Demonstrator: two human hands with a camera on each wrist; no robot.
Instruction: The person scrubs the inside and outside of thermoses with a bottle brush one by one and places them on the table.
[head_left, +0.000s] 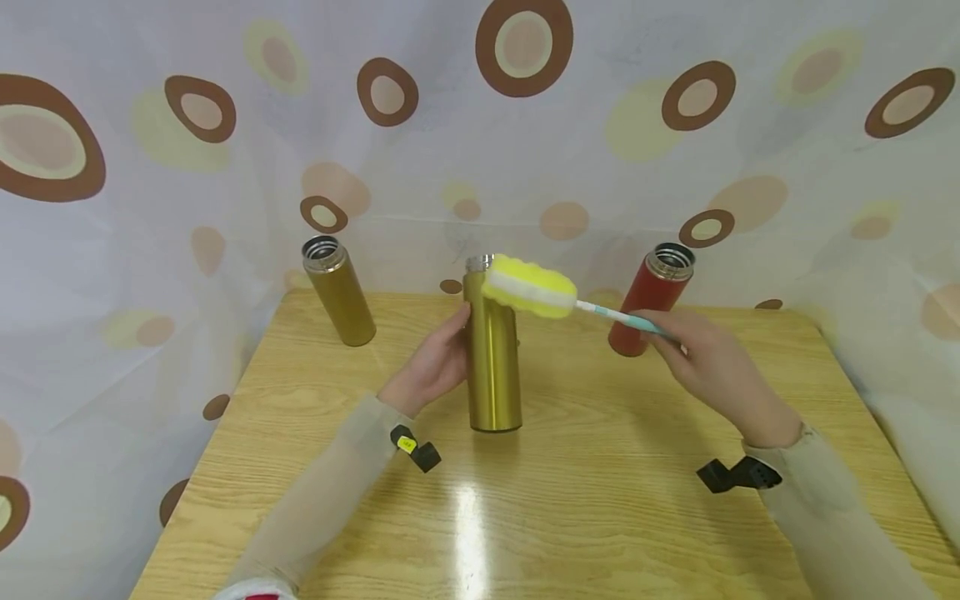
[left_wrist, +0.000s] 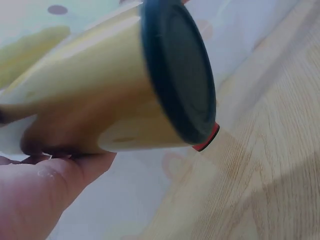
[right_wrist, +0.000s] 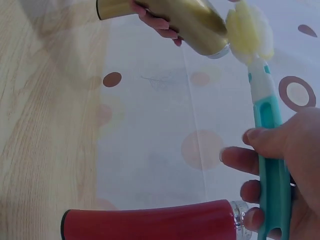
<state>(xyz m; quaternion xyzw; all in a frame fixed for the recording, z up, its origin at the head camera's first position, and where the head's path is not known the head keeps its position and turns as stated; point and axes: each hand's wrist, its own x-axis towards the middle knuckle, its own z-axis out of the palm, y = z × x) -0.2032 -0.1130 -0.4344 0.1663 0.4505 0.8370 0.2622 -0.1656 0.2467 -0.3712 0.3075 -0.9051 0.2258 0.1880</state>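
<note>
A tall gold bottle [head_left: 493, 367] without a lid is held upright by my left hand [head_left: 438, 362], which grips its left side above the wooden table. Its dark base [left_wrist: 187, 70] faces the camera in the left wrist view. My right hand [head_left: 705, 367] grips the teal handle of a sponge bottle brush [right_wrist: 270, 150]. The brush's yellow and white sponge head [head_left: 532, 287] points left, in front of the gold bottle's upper part in the head view. In that view the bottle's mouth is partly hidden by the sponge.
A second lidless gold bottle [head_left: 341, 296] stands at the back left of the table [head_left: 585, 500]. At the back right stands a red lidless bottle [head_left: 648, 296], close behind my right hand. A patterned cloth [head_left: 420, 183] hangs behind the table.
</note>
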